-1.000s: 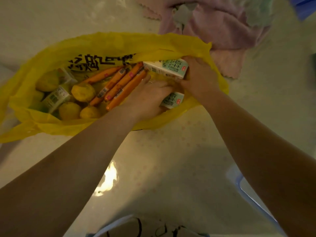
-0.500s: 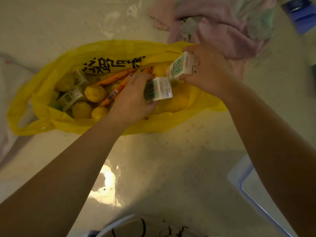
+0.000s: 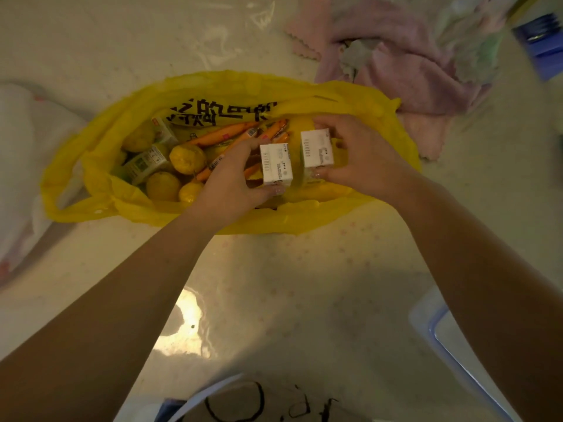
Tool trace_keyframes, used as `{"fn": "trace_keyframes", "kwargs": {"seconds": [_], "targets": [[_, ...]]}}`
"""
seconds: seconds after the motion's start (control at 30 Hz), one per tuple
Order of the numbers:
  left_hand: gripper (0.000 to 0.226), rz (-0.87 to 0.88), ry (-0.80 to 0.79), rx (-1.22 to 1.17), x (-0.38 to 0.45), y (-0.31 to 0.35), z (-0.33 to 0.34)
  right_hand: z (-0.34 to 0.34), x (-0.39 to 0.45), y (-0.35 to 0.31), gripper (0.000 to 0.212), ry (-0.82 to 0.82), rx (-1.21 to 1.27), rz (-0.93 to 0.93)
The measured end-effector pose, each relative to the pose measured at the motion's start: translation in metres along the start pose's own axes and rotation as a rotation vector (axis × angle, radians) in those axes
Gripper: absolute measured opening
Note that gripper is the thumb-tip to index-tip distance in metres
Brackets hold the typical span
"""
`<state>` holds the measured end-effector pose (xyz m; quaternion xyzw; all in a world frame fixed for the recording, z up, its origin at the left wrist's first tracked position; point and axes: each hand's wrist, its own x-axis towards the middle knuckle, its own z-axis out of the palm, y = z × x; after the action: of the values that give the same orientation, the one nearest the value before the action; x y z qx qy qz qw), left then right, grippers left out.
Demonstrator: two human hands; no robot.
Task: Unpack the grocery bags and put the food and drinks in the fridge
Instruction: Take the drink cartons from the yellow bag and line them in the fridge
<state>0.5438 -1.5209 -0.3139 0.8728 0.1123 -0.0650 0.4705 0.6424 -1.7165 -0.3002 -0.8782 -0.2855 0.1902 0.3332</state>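
Yellow grocery bag (image 3: 100, 141) lies open; I see left hand (image 3: 231, 184) gripping one small carton (image 3: 275, 164), right hand (image 3: 362, 153) another (image 3: 316, 149), upright, side by side above the bag, probably milk.

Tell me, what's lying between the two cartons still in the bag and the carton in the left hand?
In the head view, yellow fruits and orange sausages lie between those cartons and the left hand's carton.

Sausages (image 3: 222, 136) and lemons (image 3: 187, 158) in bag (image 3: 335, 217)
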Motion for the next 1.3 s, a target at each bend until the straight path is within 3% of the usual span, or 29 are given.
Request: {"fn": "trace_keyframes", "kwargs": {"seconds": [0.33, 0.5, 0.7, 0.97, 1.3], "targets": [[0.061, -0.045, 0.172, -0.097, -0.016, 0.011, -0.01, 0.006, -0.005, -0.01, 0.062, 0.054, 0.177, 0.097], [0.052, -0.006, 0.322, -0.143, -0.044, 0.016, -0.047, -0.005, -0.014, -0.054, 0.057, 0.114, 0.248, -0.02], [0.055, 0.012, 0.462, -0.235, -0.106, -0.002, -0.097, 0.011, -0.021, -0.129, 0.06, 0.05, 0.319, -0.14], [0.061, -0.048, 0.637, -0.28, -0.239, -0.058, -0.158, 0.108, -0.045, -0.242, 0.061, -0.132, 0.319, -0.267], [0.067, -0.264, 0.825, -0.188, -0.478, -0.165, -0.244, 0.305, -0.115, -0.42, 0.062, -0.394, 0.234, -0.5]]}}
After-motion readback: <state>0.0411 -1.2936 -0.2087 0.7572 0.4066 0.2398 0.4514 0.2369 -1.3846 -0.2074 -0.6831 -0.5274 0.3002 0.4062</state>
